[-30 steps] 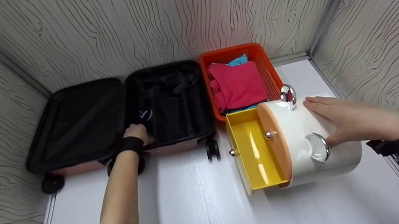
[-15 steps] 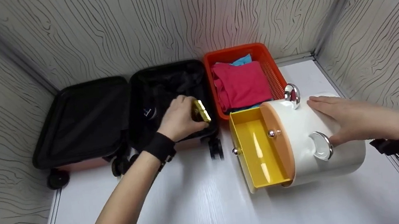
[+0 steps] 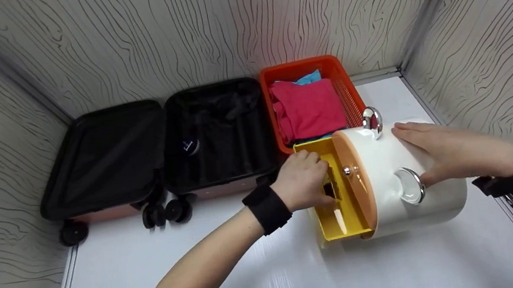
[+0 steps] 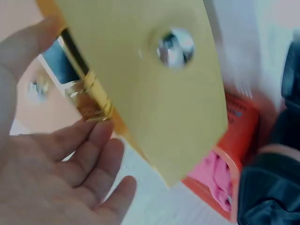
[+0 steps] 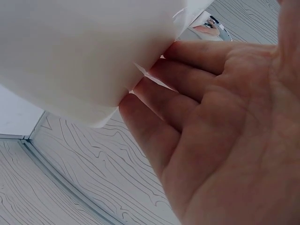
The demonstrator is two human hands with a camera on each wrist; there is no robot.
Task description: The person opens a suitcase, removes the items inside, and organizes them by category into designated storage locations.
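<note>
My left hand [image 3: 302,182] is in the pulled-out yellow drawer [image 3: 353,222], pinching a small shiny gold case [image 3: 331,186] between thumb and fingertips. In the left wrist view, the gold case [image 4: 96,96] has a dark panel and sits just behind the pale drawer front [image 4: 140,93] with its round silver knob. The drawer belongs to a rounded white storage box [image 3: 390,218] with an orange-tan front and silver ring handles. My right hand [image 3: 460,152] lies on the box's top, fingers extended; in the right wrist view, its fingertips touch the white surface [image 5: 75,56].
An open black-lined suitcase [image 3: 235,166] lies at the back left, a dark round item [image 3: 190,146] inside it. Behind the drawer stands an orange basket [image 3: 349,90] with a folded pink cloth [image 3: 313,108] and blue cloth. Patterned walls enclose the white table.
My left hand has come out of the suitcase with the gold case, crossed rightward and gone down into the yellow drawer. The right hand has stayed on the white box.
</note>
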